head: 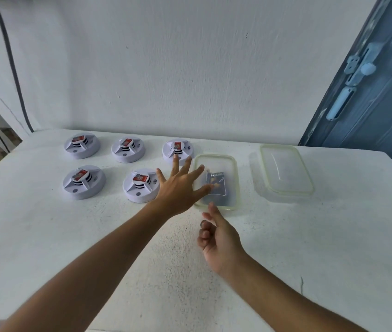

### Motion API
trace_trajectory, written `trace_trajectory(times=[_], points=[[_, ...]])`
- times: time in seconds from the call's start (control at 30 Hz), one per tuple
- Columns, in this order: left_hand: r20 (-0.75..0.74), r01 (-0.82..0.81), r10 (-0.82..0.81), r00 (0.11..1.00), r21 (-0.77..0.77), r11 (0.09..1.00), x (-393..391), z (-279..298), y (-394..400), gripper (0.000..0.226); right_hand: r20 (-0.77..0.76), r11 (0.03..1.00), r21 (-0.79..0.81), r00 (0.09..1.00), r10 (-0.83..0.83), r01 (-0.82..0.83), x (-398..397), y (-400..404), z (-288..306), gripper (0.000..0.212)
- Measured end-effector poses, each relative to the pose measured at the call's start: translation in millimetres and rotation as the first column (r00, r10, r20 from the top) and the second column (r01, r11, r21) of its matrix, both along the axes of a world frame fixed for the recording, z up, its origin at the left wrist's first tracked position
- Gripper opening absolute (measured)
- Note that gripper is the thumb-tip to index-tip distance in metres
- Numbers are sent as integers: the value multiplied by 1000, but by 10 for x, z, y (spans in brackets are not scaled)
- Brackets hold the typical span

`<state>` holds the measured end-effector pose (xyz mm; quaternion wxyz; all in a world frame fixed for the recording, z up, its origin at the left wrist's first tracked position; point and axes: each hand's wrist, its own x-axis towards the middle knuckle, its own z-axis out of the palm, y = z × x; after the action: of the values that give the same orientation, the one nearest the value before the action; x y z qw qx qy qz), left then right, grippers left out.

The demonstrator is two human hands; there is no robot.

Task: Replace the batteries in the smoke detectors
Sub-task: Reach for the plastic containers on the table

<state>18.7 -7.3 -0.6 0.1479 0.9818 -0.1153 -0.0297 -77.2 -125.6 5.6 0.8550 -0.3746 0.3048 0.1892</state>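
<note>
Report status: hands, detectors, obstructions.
Left hand open, reaching over the lidded container holding a dark packet. Right hand empty, loosely curled. Five smoke detectors untouched. Nothing blocking.

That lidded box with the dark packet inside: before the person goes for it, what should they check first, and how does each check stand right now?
1. Left hand free to grip: ok, fingers spread, holding nothing.
2. Right hand free: ok, fingers loosely curled, holding nothing.
3. Lidded box within reach: ok, left fingertips are already over its near-left edge.
4. Lid off the box: not ok, it looks closed over the dark packet.
5. Packet holds fresh batteries: cannot tell, too blurred through the lid.
6. Smoke detectors laid out: ok, five sit on the white table.
</note>
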Motion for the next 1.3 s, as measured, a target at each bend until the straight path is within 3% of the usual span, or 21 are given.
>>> trace_trajectory(times=[0.27, 0.33, 0.37, 0.43, 0.47, 0.5, 0.53, 0.6, 0.63, 0.67, 0.7, 0.77, 0.9, 0.97, 1.13, 1.3], points=[[-25, -5, 4, 1000, -23, 1000, 0, 32, -7, 73, 39, 990, -140, 999, 26, -21, 18, 46, -20, 33], [-29, -7, 5, 1000, -39, 999, -1, 34, 1, 74, 0, 974, -145, 984, 176, -174, 4, -16, 40, 34], [-26, -10, 9, 1000, -50, 999, 0, 40, 6, 73, -6, 929, -159, 941, 339, -336, -5, -64, 89, 34], [-2, -19, 19, 1000, -70, 997, -13, 64, -2, 69, 29, 660, -331, 692, 721, -674, -27, -189, 211, 32], [25, -20, 22, 999, -81, 997, -35, 71, -12, 65, 40, 496, -450, 538, 842, -743, -35, -244, 285, 31], [66, -18, 24, 998, -95, 995, -64, 74, -27, 59, 46, 390, -558, 442, 896, -733, -14, -284, 357, 29], [114, -9, 22, 993, -111, 994, -100, 69, -43, 52, 65, 366, -659, 435, 898, -657, 37, -313, 418, 28], [205, 33, -4, 979, -140, 990, -196, 51, -70, 37, 160, 365, -896, 581, 798, -254, 225, -381, 470, 29], [246, 64, -26, 969, -147, 987, -252, 33, -80, 31, 247, 280, -959, 641, 727, 52, 374, -432, 436, 31], [291, 102, -56, 955, -145, 984, -313, 8, -89, 26, 304, 126, -945, 665, 682, 302, 535, -475, 401, 30], [344, 149, -95, 934, -133, 980, -379, -20, -100, 21, 303, -23, -903, 675, 673, 429, 689, -503, 371, 26], [427, 244, -187, 885, -84, 966, -529, -87, -145, 21, 156, -181, -897, 672, 724, 404, 962, -529, 281, 21], [414, 270, -244, 877, -3, 963, -719, -193, -164, 40, -156, -330, -898, 491, 857, 290, 1204, -486, 143, 48], [402, 245, -233, 886, 22, 969, -716, -203, -93, 42, -224, -378, -888, 472, 853, 261, 1213, -487, 89, 51], [387, 182, -193, 902, 64, 981, -618, -150, 73, 48, -312, -560, -788, 617, 723, 257, 1072, -515, 95, 56], [287, 67, -94, 953, 101, 993, -451, -55, 178, 81, -352, -641, -750, 723, 595, 161, 839, -495, 163, 72]])
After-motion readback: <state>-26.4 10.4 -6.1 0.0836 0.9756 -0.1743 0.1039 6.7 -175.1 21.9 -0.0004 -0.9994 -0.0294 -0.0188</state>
